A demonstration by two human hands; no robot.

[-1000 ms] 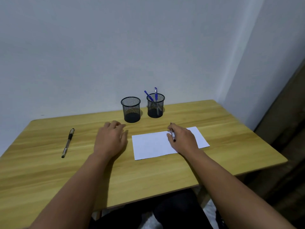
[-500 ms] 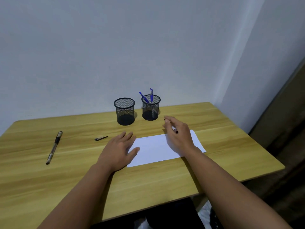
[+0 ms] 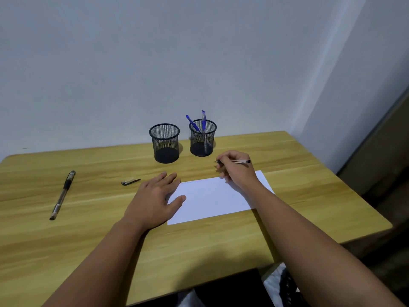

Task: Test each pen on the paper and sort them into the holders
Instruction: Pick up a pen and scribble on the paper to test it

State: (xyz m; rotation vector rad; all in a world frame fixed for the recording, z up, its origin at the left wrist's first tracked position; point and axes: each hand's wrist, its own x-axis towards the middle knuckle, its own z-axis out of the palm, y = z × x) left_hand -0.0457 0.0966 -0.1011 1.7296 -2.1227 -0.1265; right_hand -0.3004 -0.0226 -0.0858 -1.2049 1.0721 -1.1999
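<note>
A: What do we have on the worktop [image 3: 221,258]?

B: We see a white paper [image 3: 212,200] lying flat in the middle. Our left hand [image 3: 155,200] rests flat on its left edge, fingers straight and relaxed, the thumb lying on the sheet. It grasps nothing.

A: And the right hand [image 3: 236,171]?

B: Its fingers are curled round a pen [image 3: 240,161], holding it above the far right corner of the paper. The pen lies nearly level, its dark end sticking out to the right of the hand. We cannot tell whether the tip touches the sheet.

A: Where are the holders?

B: Two black mesh cups stand side by side at the back, near the wall. The left holder [image 3: 164,142] shows no pens above its rim. The right holder [image 3: 202,138] has two blue pens [image 3: 194,125] leaning in it, their tops above the rim.

A: Anything else lying about?

B: A small dark cap [image 3: 130,181] lies on the wood just left of our left hand's fingertips, apart from them. Farther left, well apart from the paper, a spare pen [image 3: 62,194] with a clear barrel and black grip lies at a slant.

A: Marks on the paper?

B: A few faint ones near its far edge, too small for us to read.
</note>
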